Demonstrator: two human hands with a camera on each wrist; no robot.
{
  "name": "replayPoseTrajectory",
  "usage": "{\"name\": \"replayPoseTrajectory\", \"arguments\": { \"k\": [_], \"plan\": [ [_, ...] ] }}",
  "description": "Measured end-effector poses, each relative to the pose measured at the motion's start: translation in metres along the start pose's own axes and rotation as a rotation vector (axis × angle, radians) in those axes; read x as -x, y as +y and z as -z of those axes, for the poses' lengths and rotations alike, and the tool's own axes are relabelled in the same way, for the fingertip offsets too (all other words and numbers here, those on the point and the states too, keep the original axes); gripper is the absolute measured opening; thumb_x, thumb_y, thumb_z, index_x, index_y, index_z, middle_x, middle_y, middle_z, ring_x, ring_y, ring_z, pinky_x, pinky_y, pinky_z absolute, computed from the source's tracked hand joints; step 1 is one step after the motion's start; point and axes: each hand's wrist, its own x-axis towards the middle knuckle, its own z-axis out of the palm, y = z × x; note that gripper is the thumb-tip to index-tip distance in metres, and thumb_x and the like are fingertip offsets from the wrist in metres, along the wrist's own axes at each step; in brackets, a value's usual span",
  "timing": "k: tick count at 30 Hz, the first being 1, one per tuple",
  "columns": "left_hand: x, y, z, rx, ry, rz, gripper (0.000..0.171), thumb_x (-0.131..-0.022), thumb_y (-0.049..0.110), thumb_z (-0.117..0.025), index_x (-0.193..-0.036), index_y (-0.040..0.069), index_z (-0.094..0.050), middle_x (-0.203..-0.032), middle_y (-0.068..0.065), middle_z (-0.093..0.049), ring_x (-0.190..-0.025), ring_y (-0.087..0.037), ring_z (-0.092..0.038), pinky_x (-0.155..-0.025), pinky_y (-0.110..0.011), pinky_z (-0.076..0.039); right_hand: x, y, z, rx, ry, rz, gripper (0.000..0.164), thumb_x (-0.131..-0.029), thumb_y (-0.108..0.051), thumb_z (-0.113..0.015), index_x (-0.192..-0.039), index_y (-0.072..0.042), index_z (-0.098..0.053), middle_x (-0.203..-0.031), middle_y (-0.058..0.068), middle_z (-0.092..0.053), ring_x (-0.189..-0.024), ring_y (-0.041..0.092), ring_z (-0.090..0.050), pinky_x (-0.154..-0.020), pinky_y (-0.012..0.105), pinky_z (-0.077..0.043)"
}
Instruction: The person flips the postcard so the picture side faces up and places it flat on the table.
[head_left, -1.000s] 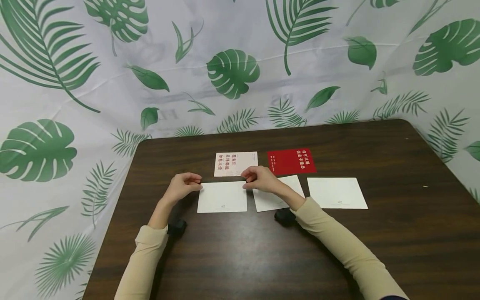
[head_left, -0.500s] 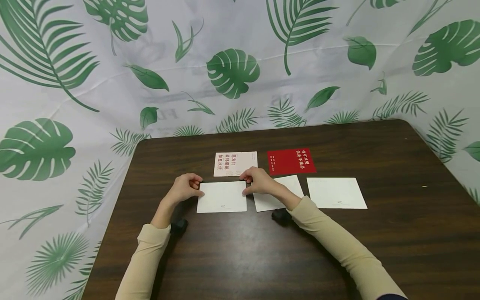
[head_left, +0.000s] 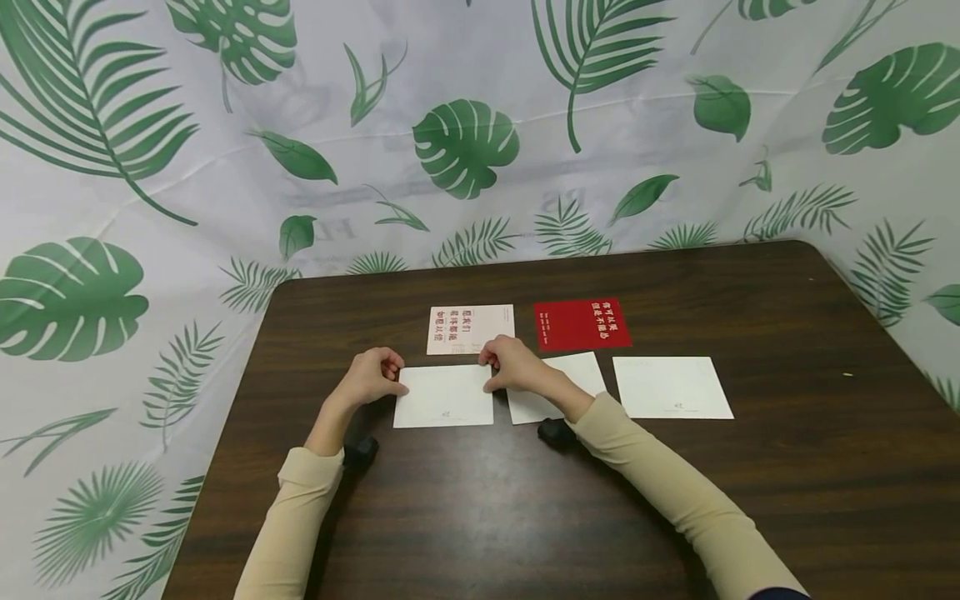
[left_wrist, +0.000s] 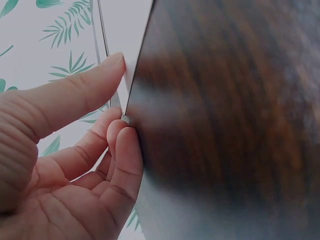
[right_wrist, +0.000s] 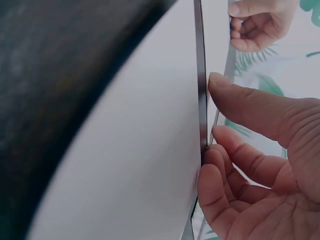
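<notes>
A blank white card lies on the table between both hands. The left hand holds its upper left corner; the left wrist view shows the thumb on the card's face and fingertips behind its edge. At the upper right corner, the right hand grips the same card, thumb on the face and fingers curled at the far edge. Beneath the right wrist, a second white card lies slightly turned and partly hidden. In the right wrist view this second card fills the foreground.
Farther right lies a third white card. Behind the row are a pale card with red characters, partly covered by the right hand, and a red card. A leaf-patterned cloth hangs behind the dark wooden table.
The left thumb has slid from the card's corner down onto its left edge. The right hand has shifted slightly left and down along the card's right edge. The cards stay in place.
</notes>
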Motion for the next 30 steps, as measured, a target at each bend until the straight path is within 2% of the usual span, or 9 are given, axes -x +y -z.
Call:
{"name": "replayPoseTrajectory", "arguments": {
  "k": [6, 9, 19, 26, 30],
  "plan": [
    [0.002, 0.001, 0.000, -0.012, -0.003, -0.004, 0.034, -0.066, -0.004, -0.079, -0.093, -0.007, -0.058, -0.079, -0.011, -0.052, -0.070, -0.018, -0.049, -0.066, -0.028, -0.042, 0.000, -0.005, 0.001, 0.062, -0.022, 0.003, 0.025, -0.067, -0.007, -0.082, -0.082, -0.002, -0.062, -0.078, 0.005, -0.051, -0.073, 0.017, -0.047, -0.066, 0.026, -0.042],
    [0.003, 0.003, 0.000, -0.019, -0.002, -0.003, 0.034, -0.067, -0.004, -0.079, -0.094, -0.007, -0.058, -0.080, -0.011, -0.052, -0.071, -0.018, -0.048, -0.066, -0.028, -0.042, 0.000, -0.008, 0.001, 0.083, -0.029, -0.007, 0.026, -0.068, -0.007, -0.082, -0.085, -0.003, -0.062, -0.080, 0.004, -0.050, -0.074, 0.017, -0.047, -0.065, 0.027, -0.042],
    [0.005, 0.005, -0.002, -0.010, -0.008, -0.021, 0.027, -0.069, -0.006, -0.076, -0.090, -0.004, -0.059, -0.079, -0.010, -0.053, -0.072, -0.019, -0.048, -0.066, -0.029, -0.042, -0.002, -0.008, 0.001, 0.065, -0.038, -0.057, 0.033, -0.067, -0.007, -0.082, -0.093, -0.001, -0.062, -0.084, 0.006, -0.053, -0.078, 0.018, -0.048, -0.069, 0.028, -0.043],
    [0.004, 0.003, -0.002, 0.002, -0.013, -0.019, 0.036, -0.069, -0.006, -0.076, -0.100, -0.008, -0.057, -0.083, -0.012, -0.053, -0.074, -0.020, -0.049, -0.068, -0.029, -0.042, -0.005, -0.009, 0.000, 0.091, -0.066, -0.075, 0.037, -0.068, -0.006, -0.082, -0.094, 0.000, -0.057, -0.087, 0.007, -0.051, -0.080, 0.018, -0.046, -0.070, 0.030, -0.043],
    [0.004, 0.001, -0.001, 0.000, -0.006, -0.025, 0.036, -0.068, -0.005, -0.077, -0.099, -0.009, -0.058, -0.082, -0.012, -0.054, -0.074, -0.020, -0.050, -0.067, -0.029, -0.043, -0.003, -0.012, 0.000, 0.071, -0.069, -0.079, 0.037, -0.069, -0.005, -0.081, -0.093, 0.000, -0.054, -0.084, 0.007, -0.053, -0.076, 0.019, -0.046, -0.068, 0.029, -0.041]
  ]
}}
